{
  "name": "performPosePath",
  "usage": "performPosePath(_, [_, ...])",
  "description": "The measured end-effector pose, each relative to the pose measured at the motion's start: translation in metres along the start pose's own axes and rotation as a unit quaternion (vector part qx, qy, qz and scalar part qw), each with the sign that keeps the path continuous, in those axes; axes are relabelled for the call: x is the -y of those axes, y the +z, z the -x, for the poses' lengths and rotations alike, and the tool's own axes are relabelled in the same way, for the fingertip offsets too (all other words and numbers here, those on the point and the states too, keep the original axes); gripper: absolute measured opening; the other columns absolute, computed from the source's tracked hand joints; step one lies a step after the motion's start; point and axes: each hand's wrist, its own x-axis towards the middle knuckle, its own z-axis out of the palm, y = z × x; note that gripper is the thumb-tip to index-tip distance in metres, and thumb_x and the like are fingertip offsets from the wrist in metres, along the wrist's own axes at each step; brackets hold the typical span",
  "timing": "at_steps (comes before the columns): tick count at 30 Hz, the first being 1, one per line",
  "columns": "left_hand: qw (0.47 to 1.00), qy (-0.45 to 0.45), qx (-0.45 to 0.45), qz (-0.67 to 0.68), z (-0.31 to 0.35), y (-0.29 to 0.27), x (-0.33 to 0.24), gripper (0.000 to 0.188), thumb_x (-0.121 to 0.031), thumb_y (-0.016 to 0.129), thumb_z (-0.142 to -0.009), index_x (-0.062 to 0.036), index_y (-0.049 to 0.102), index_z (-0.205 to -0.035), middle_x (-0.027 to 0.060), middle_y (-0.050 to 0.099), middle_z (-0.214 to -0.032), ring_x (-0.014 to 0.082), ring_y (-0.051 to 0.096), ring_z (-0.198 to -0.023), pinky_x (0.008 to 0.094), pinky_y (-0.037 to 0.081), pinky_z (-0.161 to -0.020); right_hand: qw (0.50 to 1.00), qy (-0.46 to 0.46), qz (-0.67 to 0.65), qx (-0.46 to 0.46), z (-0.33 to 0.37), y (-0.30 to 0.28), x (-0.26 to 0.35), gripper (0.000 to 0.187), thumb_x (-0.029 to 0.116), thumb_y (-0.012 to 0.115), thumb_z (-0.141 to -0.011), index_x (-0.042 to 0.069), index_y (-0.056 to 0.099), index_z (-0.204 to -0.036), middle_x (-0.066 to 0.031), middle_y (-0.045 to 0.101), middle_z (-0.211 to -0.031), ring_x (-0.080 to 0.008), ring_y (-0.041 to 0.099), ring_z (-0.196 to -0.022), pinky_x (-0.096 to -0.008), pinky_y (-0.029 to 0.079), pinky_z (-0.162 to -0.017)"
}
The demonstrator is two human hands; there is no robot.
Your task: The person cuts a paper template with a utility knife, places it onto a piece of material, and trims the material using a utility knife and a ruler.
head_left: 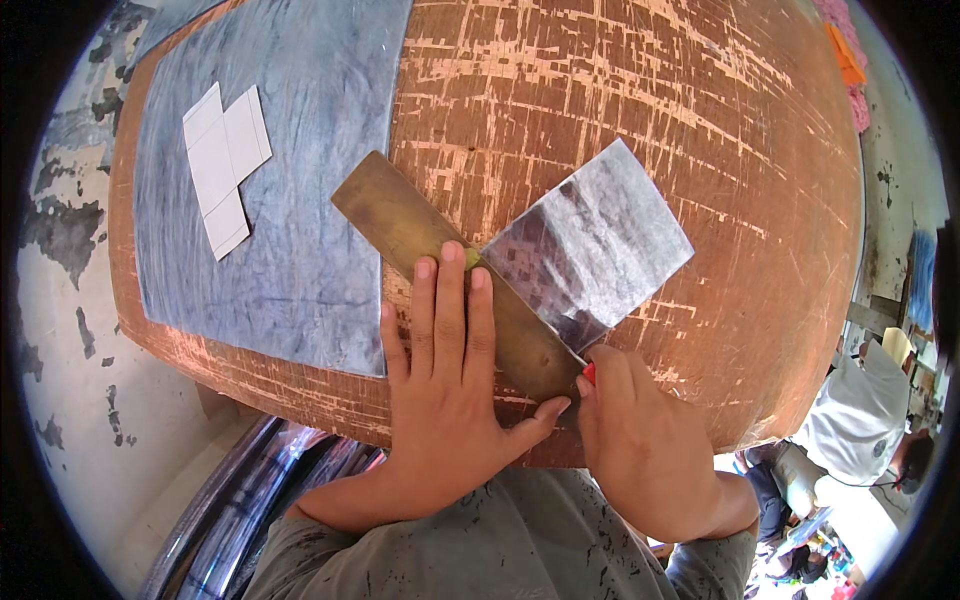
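Grey shirt nearest | brass bar held down by flat left hand | red tool gripped by right hand beside clear sheet, lying right of bar | outer edges look trimmed, bar-side edge seemingly unfinished

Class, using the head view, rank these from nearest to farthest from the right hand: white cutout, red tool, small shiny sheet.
1. Red tool: gripped in the right hand.
2. Small shiny sheet: just beyond that hand, above it in the picture.
3. White cutout: far to the left, on the bluish sheet.
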Motion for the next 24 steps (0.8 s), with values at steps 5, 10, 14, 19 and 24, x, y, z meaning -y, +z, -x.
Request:
performPosePath(5, [1.000, -0.001, 0.007, 0.003, -0.001, -0.001, -0.001, 0.135, -0.067, 0.084, -0.083, 0.0107, 0.018, -0.172, 0.0379, 0.014, -0.180, 0.0542, 0.012, -0.169, 0.0718, 0.006, -0.132, 1.000, -0.003, -0.010, -0.021, 0.000, 0.002, -0.003, 0.018, 0.018, 0.064, -0.108, 0.004, 0.058, -0.117, -0.0129, 0.062, -0.092, -0.0293, 0.073, -0.070, -0.0396, 0.060, -0.059])
performPosePath(10, [1.000, -0.003, 0.008, 0.000, 0.000, -0.003, -0.002, 0.135, -0.066, 0.084, -0.084, 0.0103, 0.017, -0.173, 0.0378, 0.013, -0.180, 0.0539, 0.012, -0.169, 0.0715, 0.006, -0.132, 1.000, -0.004, -0.016, -0.013, 0.000, 0.001, -0.003, 0.018, 0.017, 0.066, -0.106, 0.005, 0.058, -0.116, -0.0129, 0.062, -0.092, -0.0297, 0.073, -0.069, -0.0403, 0.059, -0.059])
performPosePath(14, [1.000, -0.003, 0.013, -0.011, -0.001, -0.004, -0.003, 0.136, -0.066, 0.084, -0.083, 0.0106, 0.017, -0.173, 0.0378, 0.013, -0.180, 0.0540, 0.013, -0.169, 0.0706, 0.008, -0.132, 1.000, -0.005, -0.020, -0.002, -0.001, 0.000, -0.004, 0.016, 0.016, 0.064, -0.108, 0.004, 0.057, -0.115, -0.0148, 0.063, -0.091, -0.0339, 0.072, -0.068, -0.0437, 0.058, -0.058])
performPosePath(19, [1.000, 0.000, 0.013, -0.025, -0.003, -0.007, -0.006, 0.136, -0.067, 0.084, -0.083, 0.0110, 0.018, -0.172, 0.0378, 0.014, -0.180, 0.0543, 0.014, -0.169, 0.0696, 0.010, -0.132, 1.000, 0.018, 0.003, 0.019, 0.001, -0.006, -0.002, 0.015, 0.017, 0.064, -0.110, 0.005, 0.055, -0.109, -0.0158, 0.065, -0.089, -0.0377, 0.070, -0.066, -0.0476, 0.056, -0.056])
performPosePath(24, [0.999, -0.008, 0.017, -0.040, -0.002, -0.009, -0.007, 0.137, -0.067, 0.085, -0.081, 0.0107, 0.018, -0.172, 0.0374, 0.016, -0.179, 0.0545, 0.016, -0.168, 0.0692, 0.011, -0.132, 0.997, 0.007, 0.059, 0.046, 0.018, -0.008, -0.009, 0.013, 0.018, 0.061, -0.108, 0.008, 0.053, -0.105, -0.0121, 0.067, -0.088, -0.0285, 0.076, -0.064, -0.0383, 0.059, -0.053])
